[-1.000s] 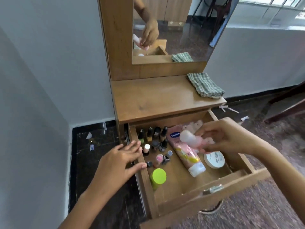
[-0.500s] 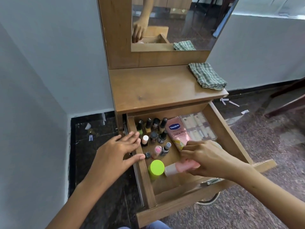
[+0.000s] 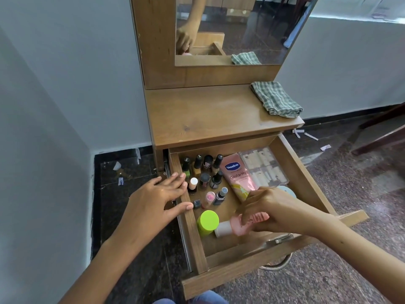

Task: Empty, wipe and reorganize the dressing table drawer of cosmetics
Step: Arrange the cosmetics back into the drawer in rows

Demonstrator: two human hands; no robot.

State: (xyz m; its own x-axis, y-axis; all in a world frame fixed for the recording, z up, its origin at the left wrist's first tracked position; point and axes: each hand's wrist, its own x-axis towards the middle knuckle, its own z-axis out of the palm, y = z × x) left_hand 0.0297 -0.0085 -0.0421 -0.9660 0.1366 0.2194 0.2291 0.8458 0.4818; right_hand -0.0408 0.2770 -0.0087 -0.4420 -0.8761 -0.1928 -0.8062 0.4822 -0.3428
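The wooden drawer (image 3: 192, 240) of the dressing table stands pulled out. My right hand (image 3: 274, 212) grips a pink bottle with a white cap (image 3: 240, 226), lying on its side near the drawer's front. My left hand (image 3: 153, 202) rests with straight fingers on the drawer's left wall. Inside stand several nail polish bottles (image 3: 205, 172) at the back left and a lime-green capped bottle (image 3: 207, 222) beside the pink one. A pink Vaseline tube (image 3: 237, 175) lies in the middle, a clear pack of small items (image 3: 264, 166) at the back right. A white round jar (image 3: 288, 190) peeks out behind my right hand.
A folded green checked cloth (image 3: 277, 99) lies on the right of the table top (image 3: 203, 113), below the mirror (image 3: 241, 29). A grey wall closes the left side. Paper scraps (image 3: 305, 134) lie on the dark floor, and dark furniture legs (image 3: 381, 137) stand at the right.
My right hand has carried the pink bottle from above the drawer's middle down to its front, laying it beside the green-capped bottle. My left hand has stayed on the drawer's left wall.
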